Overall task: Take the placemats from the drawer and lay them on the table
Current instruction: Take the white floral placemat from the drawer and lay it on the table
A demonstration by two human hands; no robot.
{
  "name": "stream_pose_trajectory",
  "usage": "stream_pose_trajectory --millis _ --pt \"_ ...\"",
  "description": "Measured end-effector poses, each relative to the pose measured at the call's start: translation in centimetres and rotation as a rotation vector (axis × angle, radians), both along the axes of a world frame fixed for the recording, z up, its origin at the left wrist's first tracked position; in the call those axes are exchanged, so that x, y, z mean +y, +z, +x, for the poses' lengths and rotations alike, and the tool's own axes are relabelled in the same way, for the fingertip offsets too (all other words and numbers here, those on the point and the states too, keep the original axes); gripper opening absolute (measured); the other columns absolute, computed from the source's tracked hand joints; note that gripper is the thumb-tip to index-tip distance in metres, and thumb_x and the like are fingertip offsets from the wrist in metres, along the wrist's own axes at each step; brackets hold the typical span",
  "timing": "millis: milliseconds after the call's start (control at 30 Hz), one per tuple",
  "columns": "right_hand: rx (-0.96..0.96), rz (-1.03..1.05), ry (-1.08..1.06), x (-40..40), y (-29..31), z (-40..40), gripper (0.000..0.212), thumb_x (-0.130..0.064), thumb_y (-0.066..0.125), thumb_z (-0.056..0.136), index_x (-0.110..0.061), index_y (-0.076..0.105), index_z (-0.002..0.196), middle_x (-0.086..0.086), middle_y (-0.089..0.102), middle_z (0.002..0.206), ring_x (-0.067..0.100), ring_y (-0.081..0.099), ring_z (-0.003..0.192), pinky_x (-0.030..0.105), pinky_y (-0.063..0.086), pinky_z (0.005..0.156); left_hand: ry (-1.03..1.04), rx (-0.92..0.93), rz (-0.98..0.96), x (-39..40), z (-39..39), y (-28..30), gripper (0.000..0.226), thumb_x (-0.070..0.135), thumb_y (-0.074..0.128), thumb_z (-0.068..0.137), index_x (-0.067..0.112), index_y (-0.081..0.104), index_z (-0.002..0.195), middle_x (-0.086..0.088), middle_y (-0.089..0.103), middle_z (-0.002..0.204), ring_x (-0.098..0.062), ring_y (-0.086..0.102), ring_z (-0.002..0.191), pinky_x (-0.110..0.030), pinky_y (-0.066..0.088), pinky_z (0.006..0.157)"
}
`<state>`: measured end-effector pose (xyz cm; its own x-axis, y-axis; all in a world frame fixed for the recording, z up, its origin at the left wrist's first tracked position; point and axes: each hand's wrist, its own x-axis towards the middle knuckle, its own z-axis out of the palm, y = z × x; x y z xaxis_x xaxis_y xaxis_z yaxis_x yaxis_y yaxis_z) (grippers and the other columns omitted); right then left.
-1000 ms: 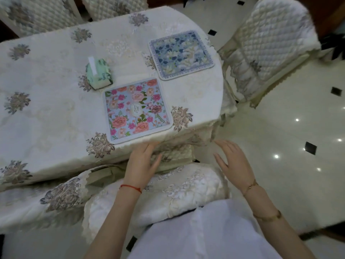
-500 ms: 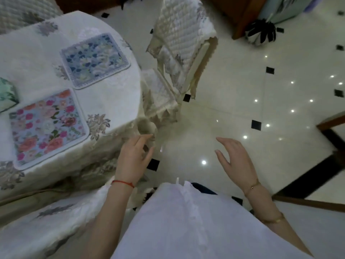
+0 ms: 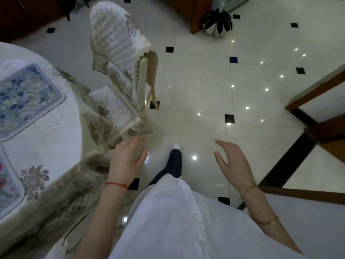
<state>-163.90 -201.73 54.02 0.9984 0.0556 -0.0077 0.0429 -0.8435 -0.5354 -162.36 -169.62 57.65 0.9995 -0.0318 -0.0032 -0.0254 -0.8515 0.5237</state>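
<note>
On the bench [image 3: 46, 131] at left, a blue floral placemat [image 3: 26, 100] and a pink one [image 3: 7, 186] lie flat; beside it, left hand [image 3: 127, 161] and right hand [image 3: 233, 161] hover above the tiled floor [image 3: 205, 90], fingers loosely spread, holding nothing.

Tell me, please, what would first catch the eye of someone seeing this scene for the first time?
Two bare hands, the left hand and the right hand, hang open and empty over the glossy cream tiled floor. At the left edge, a blue-and-white floral square placemat lies flat on the white embroidered tablecloth. Beside the table stands a chair in a quilted cream cover.
</note>
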Motion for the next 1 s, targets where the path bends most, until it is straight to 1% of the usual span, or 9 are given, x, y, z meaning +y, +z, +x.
stream_pose_trajectory --millis 100,267,333,433,500,633,700,867,1000 --pt "0.003 -0.008 -0.029 -1.5 -0.7 4.9 0.039 -0.021 0.059 0.095 -0.011 0.056 0.132 0.006 0.063 0.125 0.021 0.055 0.116 0.029 0.039 0.103 -0.035 -0.019 0.002 -1.5 5.4 -1.0 0.033 0.016 0.065 0.089 0.014 0.063 0.121 -0.003 0.066 0.109 -0.015 0.058 0.092 -0.022 0.043 0.084" --pt "-0.017 -0.025 -0.069 -4.0 -0.2 16.2 0.038 -0.017 0.062 0.093 -0.008 0.058 0.13 0.008 0.065 0.121 0.021 0.055 0.113 0.019 0.032 0.102 -0.031 -0.011 -0.017 -4.0 16.9 -1.3 0.034 0.02 0.062 0.091 0.017 0.06 0.124 -0.003 0.065 0.114 -0.019 0.058 0.101 -0.024 0.044 0.089" --pt "-0.048 -0.019 -0.074 -4.6 0.7 21.4 0.037 -0.016 0.063 0.093 -0.007 0.059 0.129 0.008 0.066 0.116 0.02 0.056 0.109 0.021 0.036 0.101 -0.041 -0.033 -0.024 -5.1 22.1 -0.4 0.033 0.021 0.061 0.092 0.017 0.06 0.125 -0.005 0.065 0.112 -0.021 0.06 0.1 -0.029 0.048 0.088" --pt "-0.046 -0.005 -0.077 -5.2 2.3 29.3 0.036 -0.017 0.061 0.094 -0.01 0.059 0.129 0.006 0.065 0.115 0.021 0.058 0.108 0.03 0.045 0.097 -0.052 -0.059 -0.019 -6.7 29.6 0.8 0.032 0.02 0.061 0.091 0.016 0.061 0.123 -0.005 0.066 0.11 -0.021 0.06 0.099 -0.024 0.044 0.085" --pt "-0.06 -0.008 -0.084 -5.5 3.1 33.9 0.037 -0.02 0.059 0.096 -0.011 0.058 0.131 0.005 0.064 0.122 0.02 0.055 0.115 0.025 0.04 0.098 -0.063 -0.075 -0.031 -7.5 34.2 1.3 0.032 0.019 0.063 0.09 0.016 0.062 0.122 -0.005 0.067 0.106 -0.02 0.061 0.096 -0.025 0.047 0.084" --pt "-0.057 -0.023 -0.065 -6.1 3.5 42.0 0.037 -0.021 0.058 0.097 -0.013 0.056 0.132 0.003 0.063 0.125 0.02 0.054 0.118 0.02 0.033 0.1 -0.082 -0.071 -0.064 -8.3 42.0 2.0 0.031 0.02 0.062 0.092 0.015 0.062 0.123 -0.004 0.066 0.114 -0.021 0.061 0.103 -0.032 0.05 0.092" --pt "-0.033 -0.026 -0.049 -6.3 3.2 45.9 0.037 -0.022 0.057 0.097 -0.013 0.056 0.132 0.003 0.063 0.125 0.021 0.054 0.119 0.02 0.034 0.1 -0.076 -0.071 -0.058 -8.3 45.4 2.0 0.032 0.018 0.062 0.091 0.014 0.063 0.123 -0.006 0.067 0.115 -0.022 0.061 0.104 -0.036 0.051 0.093" --pt "0.0 -0.032 0.039 -6.5 1.8 57.3 0.037 -0.022 0.057 0.097 -0.013 0.057 0.133 0.004 0.062 0.126 0.022 0.053 0.12 0.025 0.037 0.101 0.008 -0.052 -0.021 -7.2 54.7 0.2 0.031 0.019 0.061 0.092 0.014 0.063 0.123 -0.005 0.066 0.117 -0.022 0.061 0.107 -0.029 0.045 0.092" --pt "-0.019 -0.04 0.136 -6.2 1.2 68.0 0.036 -0.02 0.058 0.096 -0.012 0.058 0.131 0.005 0.064 0.124 0.023 0.055 0.118 0.027 0.038 0.1 0.114 -0.072 -0.022 -6.6 61.8 -0.6 0.029 0.016 0.064 0.09 0.013 0.065 0.119 -0.006 0.068 0.112 -0.023 0.063 0.102 -0.032 0.049 0.089"
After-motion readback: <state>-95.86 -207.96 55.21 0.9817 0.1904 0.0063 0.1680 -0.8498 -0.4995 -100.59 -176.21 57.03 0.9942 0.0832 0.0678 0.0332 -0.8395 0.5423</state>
